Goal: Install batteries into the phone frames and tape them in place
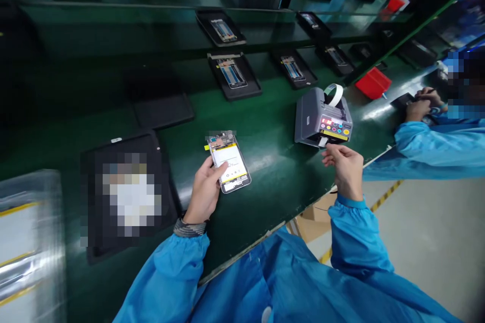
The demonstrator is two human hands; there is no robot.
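Observation:
My left hand point(204, 189) is closed around the lower left side of an opened phone point(235, 166), thumb across its white battery. The phone's circuit board shows at the top end, and a small yellow tab sticks out at its left. At the right, my right hand point(346, 166) pinches at a short white strip of tape point(323, 142) coming from the front slot of a grey automatic tape dispenser point(308, 116). The fingertips partly hide the strip's end. A loop of pale tape rises from the dispenser's top.
A black tray point(166, 197) with blurred contents lies left of my left hand. Beyond are more black trays point(252, 92) holding phone parts. A clear plastic tray point(53, 212) of batteries is at far left. A red bin point(373, 83) stands near a co-worker's hands point(420, 106).

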